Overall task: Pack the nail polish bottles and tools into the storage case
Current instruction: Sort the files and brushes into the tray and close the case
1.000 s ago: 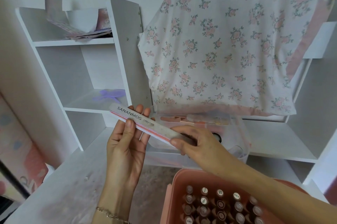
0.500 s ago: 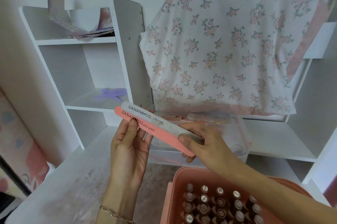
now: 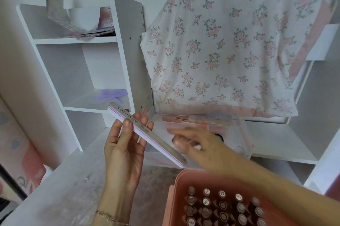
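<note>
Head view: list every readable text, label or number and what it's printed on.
"SANANMOG": printed along the grey face of the nail file held in the left hand.
Grit numbers after the brand on the same file: too blurred to read.
Small labels on the caps of the nail polish bottles in the pink storage case: too small to read.
No other text visible.

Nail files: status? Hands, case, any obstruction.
Left hand holds stacked nail files. Right hand open, blurred, off the files. Pink case open, bottles racked. Nothing blocking.
</note>
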{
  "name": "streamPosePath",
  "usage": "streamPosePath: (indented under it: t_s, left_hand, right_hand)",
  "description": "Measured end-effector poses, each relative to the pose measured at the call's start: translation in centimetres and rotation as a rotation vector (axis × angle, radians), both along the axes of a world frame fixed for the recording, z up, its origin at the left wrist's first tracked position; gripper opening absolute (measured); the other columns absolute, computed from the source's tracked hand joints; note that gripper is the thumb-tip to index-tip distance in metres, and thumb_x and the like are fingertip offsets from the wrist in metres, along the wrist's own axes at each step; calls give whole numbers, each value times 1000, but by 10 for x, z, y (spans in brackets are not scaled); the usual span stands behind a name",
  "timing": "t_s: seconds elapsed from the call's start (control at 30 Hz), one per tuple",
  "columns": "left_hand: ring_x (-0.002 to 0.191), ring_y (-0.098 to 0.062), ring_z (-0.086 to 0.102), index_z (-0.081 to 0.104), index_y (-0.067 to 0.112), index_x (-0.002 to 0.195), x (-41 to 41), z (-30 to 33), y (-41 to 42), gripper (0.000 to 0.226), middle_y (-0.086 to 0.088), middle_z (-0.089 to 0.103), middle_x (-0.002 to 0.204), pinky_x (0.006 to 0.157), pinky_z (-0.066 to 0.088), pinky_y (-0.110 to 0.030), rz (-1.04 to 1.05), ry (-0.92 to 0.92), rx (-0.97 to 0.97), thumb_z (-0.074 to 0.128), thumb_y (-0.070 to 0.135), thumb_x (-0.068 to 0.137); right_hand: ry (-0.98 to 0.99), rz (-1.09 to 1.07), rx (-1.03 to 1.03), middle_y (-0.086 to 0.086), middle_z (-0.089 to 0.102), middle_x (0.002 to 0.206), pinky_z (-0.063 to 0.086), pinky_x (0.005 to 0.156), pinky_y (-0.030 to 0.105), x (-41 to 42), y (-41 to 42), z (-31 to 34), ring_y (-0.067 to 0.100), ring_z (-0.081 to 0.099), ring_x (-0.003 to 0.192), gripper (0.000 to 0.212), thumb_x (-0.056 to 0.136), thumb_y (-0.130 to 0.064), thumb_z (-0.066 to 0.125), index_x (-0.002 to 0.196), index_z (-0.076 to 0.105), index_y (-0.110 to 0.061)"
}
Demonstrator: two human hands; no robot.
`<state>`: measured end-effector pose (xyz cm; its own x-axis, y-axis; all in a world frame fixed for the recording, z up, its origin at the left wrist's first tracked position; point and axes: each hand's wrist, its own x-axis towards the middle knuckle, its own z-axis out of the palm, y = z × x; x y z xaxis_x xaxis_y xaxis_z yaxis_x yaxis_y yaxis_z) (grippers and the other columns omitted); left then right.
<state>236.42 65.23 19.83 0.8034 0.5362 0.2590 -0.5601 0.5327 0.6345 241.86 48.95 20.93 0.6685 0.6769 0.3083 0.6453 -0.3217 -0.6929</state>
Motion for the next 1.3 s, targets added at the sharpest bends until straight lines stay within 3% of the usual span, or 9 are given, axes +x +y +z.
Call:
streamPosePath:
  t_s: [0.1,0.2,0.3,0.47,0.63,0.7,0.87,1.1,1.3]
  left_hand:
    - [81,-15,71,65,10,92,3,2,10,20,-1,73,86,69,56,-26,27,49,19,57,20,77]
    - [76,-14,70,63,8,95,10,4,21,25,-1,73,85,68,57,-25,33,93,61,57,23,76]
    - [75,-14,70,63,7,94,21,7,28,25,-1,73,84,67,56,-24,34,110,97,57,24,76]
    - [74,-15,71,65,10,92,38,7,35,24,-2,74,84,65,56,-23,32,155,136,58,24,74]
    - [77,-18,71,66,8,93,47,-2,39,24,-5,73,86,64,56,-23,17,185,162,59,23,76]
    - [74,-16,70,66,7,95,50,-6,39,26,-5,73,87,63,56,-23,9,198,163,59,23,75]
    - [75,-16,70,65,4,99,53,-10,38,31,-10,73,93,63,56,-23,-12,226,148,58,23,76]
    - [72,-15,70,66,8,95,51,-9,39,26,-7,74,90,62,56,-23,-18,234,153,59,23,74]
    - [77,-18,70,63,2,104,52,-7,40,35,-13,71,101,65,56,-24,-43,247,154,57,25,77]
  right_hand:
    - [-130,-141,-172,-16,57,114,38,72,3,44,-1,8,-12,51,83,34,95,-36,42,126,53,-29]
    - [-116,-171,-359,-4,61,123,38,87,14,91,6,8,6,55,105,30,95,-22,45,122,58,-21]
    - [-64,-77,-428,-2,66,116,36,78,0,123,24,6,1,55,97,27,91,-11,50,114,65,-16]
    - [0,84,-656,-11,67,110,46,90,20,154,51,11,7,60,98,25,86,-19,59,108,69,-25]
    - [-207,182,-830,-22,48,78,37,62,16,164,61,7,8,49,77,32,83,-20,56,113,58,-32]
    - [-320,198,-866,-24,43,84,34,67,18,167,61,5,5,44,81,41,84,-26,55,123,52,-37]
    - [-155,225,-836,-30,38,84,31,66,-3,169,63,7,-2,43,83,43,85,-24,58,127,53,-31]
    - [-74,127,-655,3,57,101,47,69,31,163,54,18,14,54,77,32,75,-15,63,98,55,-35]
    - [-46,89,-498,-17,56,92,37,54,15,153,41,36,-7,51,49,28,80,-16,63,93,48,-36]
